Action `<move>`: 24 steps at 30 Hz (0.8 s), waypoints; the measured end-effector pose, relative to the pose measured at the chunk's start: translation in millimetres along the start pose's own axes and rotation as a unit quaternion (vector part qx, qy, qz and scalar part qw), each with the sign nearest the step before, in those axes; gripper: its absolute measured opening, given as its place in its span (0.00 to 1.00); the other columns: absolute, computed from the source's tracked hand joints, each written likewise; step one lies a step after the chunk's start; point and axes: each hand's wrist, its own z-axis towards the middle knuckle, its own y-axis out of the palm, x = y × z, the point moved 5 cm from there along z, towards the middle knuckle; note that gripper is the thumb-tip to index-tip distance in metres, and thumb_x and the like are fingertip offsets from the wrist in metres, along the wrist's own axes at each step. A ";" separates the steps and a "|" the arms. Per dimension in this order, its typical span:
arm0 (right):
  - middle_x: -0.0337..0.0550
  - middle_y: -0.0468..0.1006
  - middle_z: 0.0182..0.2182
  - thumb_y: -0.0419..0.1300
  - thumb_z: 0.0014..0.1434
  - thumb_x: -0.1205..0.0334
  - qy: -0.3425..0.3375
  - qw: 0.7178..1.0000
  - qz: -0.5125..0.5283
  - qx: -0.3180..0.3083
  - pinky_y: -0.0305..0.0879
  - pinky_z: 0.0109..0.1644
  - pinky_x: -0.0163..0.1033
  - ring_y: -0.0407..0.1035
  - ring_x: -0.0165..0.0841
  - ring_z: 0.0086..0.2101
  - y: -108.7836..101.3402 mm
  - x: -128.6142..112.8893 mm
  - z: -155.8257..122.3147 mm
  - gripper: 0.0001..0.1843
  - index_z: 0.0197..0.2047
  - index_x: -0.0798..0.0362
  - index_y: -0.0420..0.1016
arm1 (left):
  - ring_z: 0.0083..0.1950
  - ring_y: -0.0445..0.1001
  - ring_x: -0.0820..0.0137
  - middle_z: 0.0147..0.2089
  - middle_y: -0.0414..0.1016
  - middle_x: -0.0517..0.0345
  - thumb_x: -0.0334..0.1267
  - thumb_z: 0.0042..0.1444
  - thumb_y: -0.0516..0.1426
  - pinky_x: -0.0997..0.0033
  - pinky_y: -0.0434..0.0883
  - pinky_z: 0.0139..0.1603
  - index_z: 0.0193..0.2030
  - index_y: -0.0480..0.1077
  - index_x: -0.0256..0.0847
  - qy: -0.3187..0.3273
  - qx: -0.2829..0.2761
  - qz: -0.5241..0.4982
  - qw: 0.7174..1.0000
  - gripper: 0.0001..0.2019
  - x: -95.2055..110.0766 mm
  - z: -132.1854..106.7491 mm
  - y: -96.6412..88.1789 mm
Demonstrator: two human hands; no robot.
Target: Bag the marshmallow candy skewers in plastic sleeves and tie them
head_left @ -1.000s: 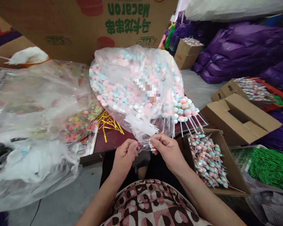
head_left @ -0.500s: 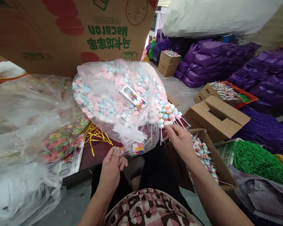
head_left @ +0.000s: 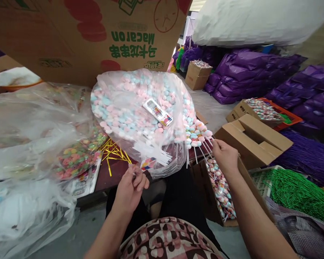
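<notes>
My left hand is closed at the table's front edge, pinching a small clear packet with a colourful print. At the right, my right hand has its thumb and fingers closed on the white stick of a candy skewer. Several skewers of pink, white and blue candy lie beside it, sticks toward me. A large clear bag of loose pastel candies fills the middle of the table. A printed white packet and a bundle of white sticks rest on it.
Gold twist ties lie left of the bag, near bagged ring-shaped candies. A large carton stands behind. Right of my legs is a box of wrapped skewers, with an open carton beyond it.
My right hand has moved right along the row of skewers to its right end. The packet in my left hand has tilted, its print now nearer my fingers. The view has shifted slightly.
</notes>
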 end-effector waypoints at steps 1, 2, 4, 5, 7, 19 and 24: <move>0.44 0.76 0.24 0.55 0.62 0.51 0.009 0.995 0.099 0.027 0.62 0.33 0.38 0.69 0.36 0.28 -5.2 3.2 -4.6 0.20 0.43 0.56 0.82 | 0.15 0.51 0.81 0.15 0.50 0.73 0.45 0.54 0.64 0.77 0.61 0.21 0.26 0.59 0.40 -0.004 -0.006 -0.016 1.000 0.18 -0.4 0.3 0.5; 0.40 0.74 0.21 0.58 0.59 0.50 0.020 0.980 0.194 0.037 0.61 0.31 0.38 0.67 0.33 0.25 -9.6 5.2 -10.7 0.19 0.42 0.56 0.82 | 0.15 0.51 0.81 0.15 0.50 0.72 0.45 0.54 0.63 0.77 0.61 0.21 0.26 0.58 0.40 -0.008 -0.013 -0.030 0.999 0.19 -1.3 0.5 0.9; 0.35 0.67 0.17 0.64 0.55 0.50 0.044 0.943 0.330 -0.004 0.56 0.26 0.36 0.60 0.29 0.21 -14.4 3.4 -26.3 0.17 0.41 0.55 0.82 | 0.14 0.50 0.81 0.15 0.49 0.72 0.45 0.55 0.63 0.77 0.61 0.21 0.25 0.57 0.40 -0.011 -0.020 -0.044 0.999 0.19 -3.7 1.0 0.5; 0.34 0.65 0.15 0.66 0.55 0.52 0.036 0.924 0.379 -0.040 0.54 0.26 0.36 0.58 0.28 0.20 -17.1 -2.1 -35.3 0.15 0.40 0.53 0.83 | 0.14 0.49 0.81 0.15 0.49 0.73 0.46 0.56 0.62 0.77 0.60 0.21 0.26 0.58 0.40 -0.011 -0.022 -0.044 0.999 0.19 -4.8 1.3 -0.2; 0.35 0.64 0.14 0.68 0.53 0.53 0.017 0.897 0.426 -0.119 0.53 0.24 0.37 0.57 0.28 0.19 -22.8 -15.5 -54.0 0.11 0.36 0.51 0.84 | 0.14 0.49 0.81 0.15 0.47 0.73 0.46 0.56 0.62 0.77 0.61 0.22 0.27 0.59 0.40 -0.008 -0.026 -0.039 0.999 0.18 -6.0 2.0 -1.9; 0.44 0.78 0.20 0.66 0.54 0.49 -0.137 0.915 0.274 -0.263 0.62 0.16 0.35 0.65 0.31 0.16 -23.5 -41.0 -83.5 0.12 0.35 0.44 0.87 | 0.15 0.49 0.81 0.15 0.47 0.75 0.53 0.53 0.62 0.75 0.64 0.23 0.29 0.60 0.41 0.024 -0.015 0.007 1.000 0.20 1.8 3.1 -10.0; 0.45 0.85 0.30 0.66 0.54 0.51 -0.210 0.919 0.221 -0.250 0.73 0.26 0.35 0.78 0.37 0.26 -28.6 -41.3 -83.6 0.09 0.36 0.42 0.87 | 0.15 0.50 0.82 0.15 0.47 0.75 0.53 0.53 0.63 0.75 0.65 0.24 0.28 0.58 0.41 0.039 -0.011 0.029 0.999 0.22 1.8 4.8 -14.5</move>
